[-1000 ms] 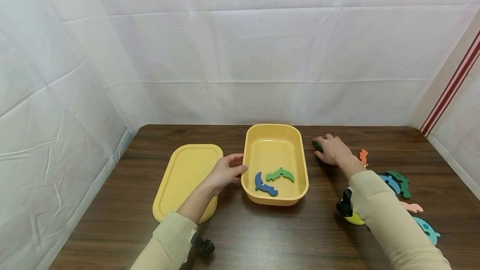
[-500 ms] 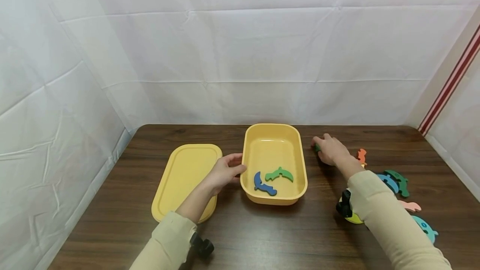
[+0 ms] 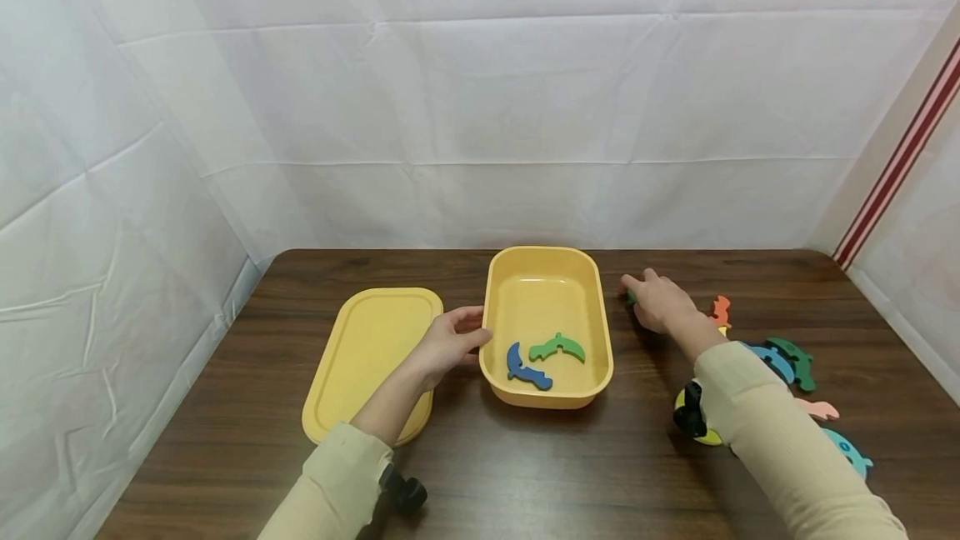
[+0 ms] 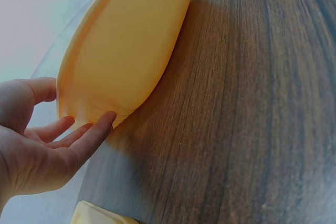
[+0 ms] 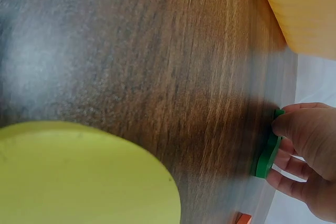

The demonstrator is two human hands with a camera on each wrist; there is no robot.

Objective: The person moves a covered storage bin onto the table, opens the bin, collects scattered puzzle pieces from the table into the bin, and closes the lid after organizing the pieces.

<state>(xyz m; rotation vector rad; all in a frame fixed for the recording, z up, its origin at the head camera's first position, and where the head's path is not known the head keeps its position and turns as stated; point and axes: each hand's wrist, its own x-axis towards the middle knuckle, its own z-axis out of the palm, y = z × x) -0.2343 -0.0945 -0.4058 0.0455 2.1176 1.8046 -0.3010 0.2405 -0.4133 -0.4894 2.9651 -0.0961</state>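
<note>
A yellow plastic bin stands near the middle of the table. In it lie a blue animal-shaped piece and a light green one. My left hand holds the bin's left wall, thumb over the rim and fingertips against the outside, as the left wrist view shows. Right of the bin, my right hand pinches a dark green piece between thumb and fingers, low at the table surface. Most of that piece is hidden by the hand in the head view.
A flat yellow lid lies left of the bin, partly under the left forearm. Around the right forearm lie loose pieces: orange, dark green, pink, turquoise and yellow-green. White cloth hangs behind the table.
The whole head view has shifted slightly. My right hand has closed a little more over the dark green piece, less of which shows. The left hand stays on the bin.
</note>
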